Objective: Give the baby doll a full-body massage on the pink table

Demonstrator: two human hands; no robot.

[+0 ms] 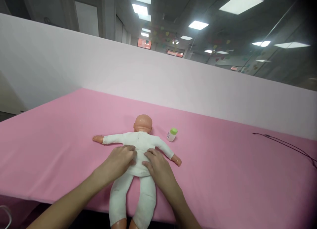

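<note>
A baby doll (140,143) in a white cloth body lies face down, its arms spread wide and the back of its head showing. Its legs reach over the table's near edge. My left hand (123,159) rests on the left side of its back, fingers bent and thumb apart. On the right side of the back lies my right hand (156,163), its fingers stretched out and spread. Both hands touch the cloth without gripping anything. A small white bottle with a green cap (171,134) stands right of the doll's head, beyond its arm.
A pink cloth (223,169) covers the table. Thin black cables (284,143) lie at the far right. A low white partition (173,80) runs along the back, with lit ceiling panels beyond. A white cord (7,213) hangs at the lower left.
</note>
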